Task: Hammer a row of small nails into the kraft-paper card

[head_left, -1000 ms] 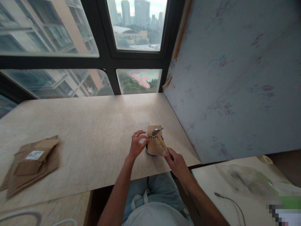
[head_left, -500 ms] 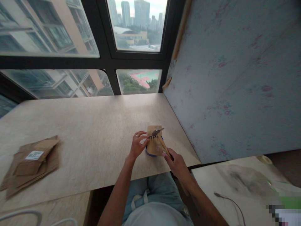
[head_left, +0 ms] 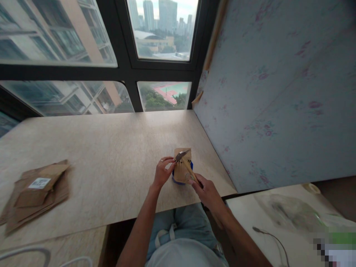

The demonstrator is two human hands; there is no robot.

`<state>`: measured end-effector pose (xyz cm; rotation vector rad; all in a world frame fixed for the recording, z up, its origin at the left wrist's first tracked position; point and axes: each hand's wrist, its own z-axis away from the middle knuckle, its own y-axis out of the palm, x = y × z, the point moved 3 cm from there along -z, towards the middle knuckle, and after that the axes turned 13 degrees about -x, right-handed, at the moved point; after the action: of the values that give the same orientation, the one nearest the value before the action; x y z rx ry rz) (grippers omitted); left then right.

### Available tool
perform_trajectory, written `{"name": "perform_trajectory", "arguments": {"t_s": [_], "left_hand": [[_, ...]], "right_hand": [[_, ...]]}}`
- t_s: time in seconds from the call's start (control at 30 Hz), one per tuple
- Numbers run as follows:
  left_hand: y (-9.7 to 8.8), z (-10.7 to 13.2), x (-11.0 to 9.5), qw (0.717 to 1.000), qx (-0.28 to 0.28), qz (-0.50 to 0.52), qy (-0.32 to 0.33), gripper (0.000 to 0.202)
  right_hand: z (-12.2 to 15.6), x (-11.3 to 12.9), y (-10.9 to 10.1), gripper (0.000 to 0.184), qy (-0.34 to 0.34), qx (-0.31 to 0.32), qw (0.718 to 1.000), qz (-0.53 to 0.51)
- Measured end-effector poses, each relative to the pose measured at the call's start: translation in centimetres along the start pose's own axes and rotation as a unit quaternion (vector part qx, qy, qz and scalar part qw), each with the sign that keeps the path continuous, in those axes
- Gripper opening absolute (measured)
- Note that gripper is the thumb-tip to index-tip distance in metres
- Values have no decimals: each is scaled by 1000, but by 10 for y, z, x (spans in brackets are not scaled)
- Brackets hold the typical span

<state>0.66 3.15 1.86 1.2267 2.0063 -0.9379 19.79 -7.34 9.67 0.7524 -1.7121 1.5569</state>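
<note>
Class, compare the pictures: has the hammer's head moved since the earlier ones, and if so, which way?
Yes: the hammer's head has shifted left, away from the flowered wall and toward the left hand.

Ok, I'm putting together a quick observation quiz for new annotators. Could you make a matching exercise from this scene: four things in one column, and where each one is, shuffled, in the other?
Things:
1. hammer
2. tan piece
3. brown paper packages
4. ring

Places:
A. on the left part of the tabletop
B. in the grip of the right hand
C. on a finger of the left hand
D. beneath the hammer's head

Right pairs: 1-B, 2-D, 3-A, 4-C
</note>
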Motion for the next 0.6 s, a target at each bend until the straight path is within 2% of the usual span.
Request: {"name": "perform_trajectory", "arguments": {"t_s": [0.2,0.37,0.6], "left_hand": [[3,4,4,1000,-14,-3,-16,12],[3,7,3,1000,-21,-1,-20,14],[3,9,0,1000,-26,1,-10,17]], "right_hand": [[-6,17,0,35,-25,15,1000,-2],[-10,15,2,29,-30,29,997,65],[-9,16,-1,32,-34,28,997,66]]}}
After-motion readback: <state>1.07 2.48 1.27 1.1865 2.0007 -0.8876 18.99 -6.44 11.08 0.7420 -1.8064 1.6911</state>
